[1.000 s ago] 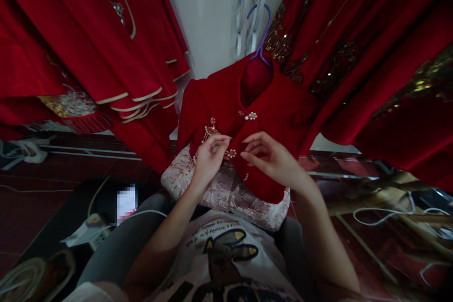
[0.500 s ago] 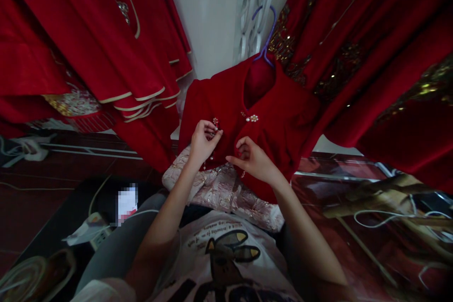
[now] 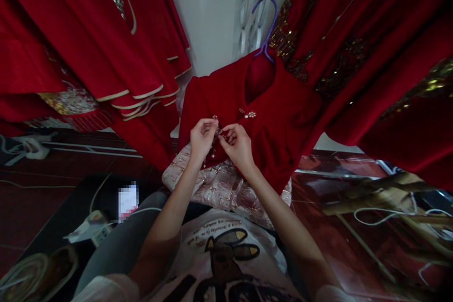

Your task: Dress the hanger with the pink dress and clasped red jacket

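Note:
A red garment (image 3: 279, 137) hangs before me on a purple hanger (image 3: 265, 49), its lower part over a pale pink patterned cloth (image 3: 226, 193) on my lap. My left hand (image 3: 203, 139) is pinched at a beaded ornament with dangling pearl strands (image 3: 213, 152) on the garment's left side. Right beside it, my right hand (image 3: 239, 146) is closed too, thumb and finger pinched at the same ornament. What exactly lies between the fingertips is too small to make out. A pearl flower clasp (image 3: 249, 114) sits below the neckline.
Red garments with pale trim (image 3: 141, 56) hang on the left, and red ones with gold sequins (image 3: 354, 61) on the right. A white metal rack (image 3: 253, 14) stands behind. A power strip (image 3: 101, 231) lies on a dark surface at left. Cables (image 3: 375, 214) and wooden pieces are at right.
My right hand has moved left and a little up, from apart over the garment to the beaded ornament beside my left hand. Its fingers have closed. My left hand stays almost in place.

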`<state>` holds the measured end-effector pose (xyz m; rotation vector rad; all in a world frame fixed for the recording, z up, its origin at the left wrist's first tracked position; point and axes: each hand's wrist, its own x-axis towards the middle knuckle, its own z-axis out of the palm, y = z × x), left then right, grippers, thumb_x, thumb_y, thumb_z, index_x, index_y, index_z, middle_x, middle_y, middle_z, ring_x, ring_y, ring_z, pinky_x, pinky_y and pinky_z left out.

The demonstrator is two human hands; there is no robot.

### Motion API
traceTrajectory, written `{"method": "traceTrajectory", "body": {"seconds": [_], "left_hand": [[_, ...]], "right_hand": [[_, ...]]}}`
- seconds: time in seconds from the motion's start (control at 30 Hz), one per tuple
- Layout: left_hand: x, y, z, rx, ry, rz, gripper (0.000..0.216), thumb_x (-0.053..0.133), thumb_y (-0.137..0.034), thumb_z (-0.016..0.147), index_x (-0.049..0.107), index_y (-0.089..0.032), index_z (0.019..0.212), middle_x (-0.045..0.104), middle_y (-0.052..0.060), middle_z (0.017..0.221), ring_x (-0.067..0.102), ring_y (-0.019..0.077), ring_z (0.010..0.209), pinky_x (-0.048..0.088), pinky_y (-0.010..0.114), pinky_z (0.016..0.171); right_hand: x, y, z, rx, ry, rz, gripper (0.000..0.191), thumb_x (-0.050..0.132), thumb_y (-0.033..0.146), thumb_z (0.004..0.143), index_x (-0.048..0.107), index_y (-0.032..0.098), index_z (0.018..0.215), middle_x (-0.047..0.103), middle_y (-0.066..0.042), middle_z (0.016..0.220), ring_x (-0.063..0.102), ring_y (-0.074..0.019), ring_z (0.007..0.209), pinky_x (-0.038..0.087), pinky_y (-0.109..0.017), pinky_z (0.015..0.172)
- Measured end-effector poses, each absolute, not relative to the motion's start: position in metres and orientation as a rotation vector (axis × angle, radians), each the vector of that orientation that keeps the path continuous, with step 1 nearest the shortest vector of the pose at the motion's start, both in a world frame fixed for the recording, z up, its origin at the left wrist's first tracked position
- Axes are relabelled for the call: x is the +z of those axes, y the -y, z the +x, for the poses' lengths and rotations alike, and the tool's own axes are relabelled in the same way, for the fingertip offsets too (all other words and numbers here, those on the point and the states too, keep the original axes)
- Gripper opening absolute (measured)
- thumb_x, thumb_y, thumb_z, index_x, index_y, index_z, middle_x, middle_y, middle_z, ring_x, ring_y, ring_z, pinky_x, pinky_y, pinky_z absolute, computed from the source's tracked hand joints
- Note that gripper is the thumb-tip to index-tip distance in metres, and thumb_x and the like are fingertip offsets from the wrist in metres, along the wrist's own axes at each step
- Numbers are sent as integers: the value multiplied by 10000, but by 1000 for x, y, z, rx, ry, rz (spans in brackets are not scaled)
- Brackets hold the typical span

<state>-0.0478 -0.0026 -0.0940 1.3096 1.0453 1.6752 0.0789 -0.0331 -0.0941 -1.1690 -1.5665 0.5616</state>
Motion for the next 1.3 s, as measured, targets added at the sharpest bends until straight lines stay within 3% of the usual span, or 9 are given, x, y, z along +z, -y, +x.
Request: {"method": "traceTrajectory", "body": {"seconds": [0.13,0.37,0.5,0.73,0.83,1.07,1.3], "left_hand": [[-89,3,-53,1683,-1052,1227,324,735,-451,753,669,-153,861,704,24,763,674,120,692,575,272,740],[-88,0,-54,1696,-1044,1183,382,751,-495,729,678,-139,846,711,35,772,670,115,679,580,273,727],[-89,-1,-53,1699,-1022,1185,380,771,-483,712,688,-135,840,720,36,779,673,119,685,587,277,727],[-88,5,-50,1665,-1048,1323,341,685,-465,811,732,-145,920,760,76,965,715,158,834,592,305,822],[-89,9,-50,1659,-1081,1430,307,733,-383,781,742,-148,979,762,79,968,717,162,849,590,298,831],[-94,10,-53,1616,-1106,1464,274,736,-319,763,758,-156,981,770,82,966,735,180,834,604,331,832],[-92,6,-57,1582,-1108,1551,239,751,-308,745,769,-149,923,776,81,926,738,182,798,612,333,815]], "right_hand": [[-103,43,84,392,1580,-1356,266,673,289,793,552,177,1001,586,-49,874,562,-161,716,502,-305,681],[-97,34,84,594,1519,-1201,231,685,316,780,522,201,897,633,-17,809,609,-132,672,533,-260,626],[-78,21,82,543,1499,-1140,271,716,340,755,517,199,874,638,-10,788,621,-125,665,543,-249,617],[-69,10,79,412,1609,-1218,198,650,237,783,470,209,860,621,-8,795,617,-127,683,533,-265,663],[-68,11,80,394,1619,-1219,196,642,236,786,461,210,854,617,-10,787,616,-129,670,536,-272,660],[-69,16,88,691,1507,-1128,246,690,330,768,538,204,915,691,-32,856,693,-153,760,596,-277,683],[-71,12,90,592,1517,-1124,190,641,372,847,598,194,897,726,-52,894,718,-169,790,594,-281,683]]}}
